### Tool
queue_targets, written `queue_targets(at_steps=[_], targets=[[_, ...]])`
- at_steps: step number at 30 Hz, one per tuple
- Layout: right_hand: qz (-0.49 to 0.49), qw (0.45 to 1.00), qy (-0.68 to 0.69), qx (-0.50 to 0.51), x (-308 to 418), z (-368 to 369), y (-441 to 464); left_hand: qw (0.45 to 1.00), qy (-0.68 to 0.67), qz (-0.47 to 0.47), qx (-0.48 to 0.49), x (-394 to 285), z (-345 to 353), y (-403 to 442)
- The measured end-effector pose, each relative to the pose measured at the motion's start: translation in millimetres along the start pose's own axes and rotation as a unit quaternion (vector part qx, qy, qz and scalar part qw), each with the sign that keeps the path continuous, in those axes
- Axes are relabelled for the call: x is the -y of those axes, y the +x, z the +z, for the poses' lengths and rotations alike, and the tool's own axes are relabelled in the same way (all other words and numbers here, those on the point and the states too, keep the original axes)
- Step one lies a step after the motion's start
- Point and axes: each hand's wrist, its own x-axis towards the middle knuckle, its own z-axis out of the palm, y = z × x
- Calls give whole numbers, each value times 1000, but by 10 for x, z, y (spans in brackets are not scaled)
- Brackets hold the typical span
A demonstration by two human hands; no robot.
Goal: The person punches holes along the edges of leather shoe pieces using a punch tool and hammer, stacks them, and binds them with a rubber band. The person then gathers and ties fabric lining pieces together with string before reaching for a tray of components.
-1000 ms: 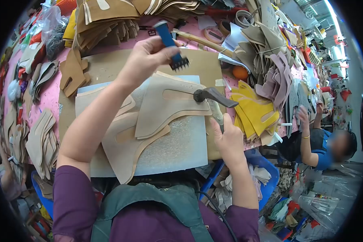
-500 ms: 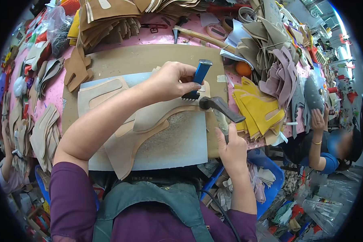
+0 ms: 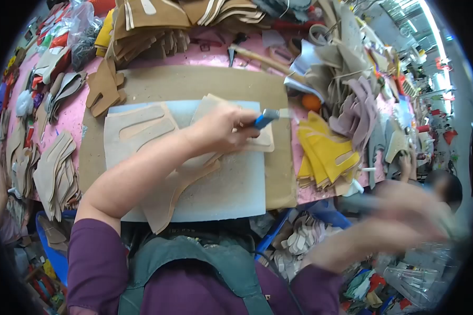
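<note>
My left hand [image 3: 226,128] is closed around a blue pronged punch [image 3: 267,118], held over a beige leather piece [image 3: 265,140]. The punch's prongs are hidden from this angle. More beige cut pieces [image 3: 142,123] with slots lie beneath my left forearm on a pale board [image 3: 231,194]. Off the table to the right, my right hand [image 3: 404,215] is heavily blurred by motion. A smeared grey streak beside it fits the handle of the hammer that this hand gripped a moment earlier; the hammer's head cannot be made out.
Yellow leather pieces [image 3: 328,149] and mauve pieces [image 3: 355,113] are piled right of the brown mat [image 3: 278,178]. Brown stacks [image 3: 152,21] stand at the back. An orange [image 3: 311,102] lies near papers. A blue bin [image 3: 276,233] holds scraps below. A co-worker [image 3: 441,191] is at the right.
My right hand has swung far right and away from the punch. My left hand keeps hold of the punch, which now appears more end-on. The whole view has shifted slightly.
</note>
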Motion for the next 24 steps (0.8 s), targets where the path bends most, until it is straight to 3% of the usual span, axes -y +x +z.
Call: queue_targets(at_steps=[1, 3, 4, 5, 6, 8, 10, 11, 13, 15, 18, 20, 23, 24], targets=[[80, 988, 69, 115, 16, 4, -153, 1000, 4, 16, -5, -9, 1, -5], [247, 884, 192, 348, 7, -48, -640, 999, 9, 33, 4, 14, 28, -68], [309, 792, 261, 456, -12, 52, -846, 999, 17, 32, -11, 71, -12, -43], [383, 664, 305, 565, 10, -33, -1030, 1000, -1, 13, -7, 94, 49, -146], [390, 656, 299, 573, 15, -113, -1099, 1000, -19, 2, -4, 95, 116, -176], [528, 640, 274, 486, 41, -37, -1144, 999, -26, 7, -22, 99, 60, -65], [364, 734, 205, 536, 58, -28, -1468, 993, -100, -27, -49, 197, 57, -92], [353, 727, 225, 544, 55, -41, -1630, 993, -87, -38, -67, 174, 15, -110], [173, 755, 102, 624, 36, -44, -1865, 982, -146, -107, -54, 109, -62, -114], [181, 739, 123, 637, 68, 11, -1786, 954, -258, -88, -129, 17, -164, -102], [224, 703, 127, 662, 128, 56, -1528, 943, -273, -40, -187, -194, -747, -169], [224, 716, 169, 640, 253, 150, -1447, 971, -150, -100, -157, -259, -1227, -410], [259, 743, 272, 554, 575, 272, -1375, 969, -99, -160, -160, -71, -1619, -805], [226, 729, 280, 582, 723, 344, -1313, 969, -99, -160, -161, -28, -1669, -874]])
